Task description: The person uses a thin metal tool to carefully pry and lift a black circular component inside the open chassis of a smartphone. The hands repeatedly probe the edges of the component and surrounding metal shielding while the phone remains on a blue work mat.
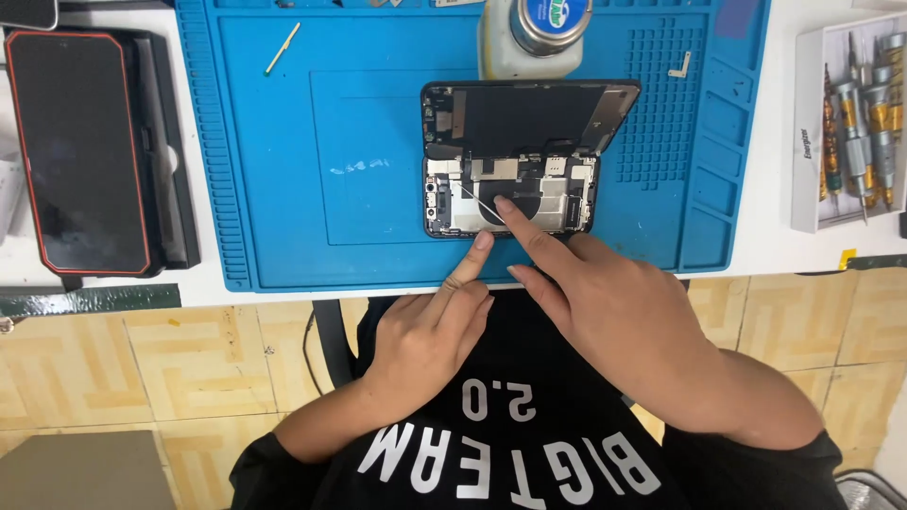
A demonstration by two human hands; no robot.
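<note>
Blue work mat [283, 189] on white table, middle of scene. Opened phone [510, 156] lies on mat, right of middle; screen half flipped up to far side, insides showing. Judged: opening done, inside parts not yet out. Right hand [614, 312] presses one fingertip on dark round part; holds nothing. Left hand [430, 335] pokes one finger at phone's near edge; other fingers curled, nothing held. Tiny parts inside too small to tell. Bottle [534, 33] at far edge cut off.

Head-worn view, steeply down, seemingly close.
</note>
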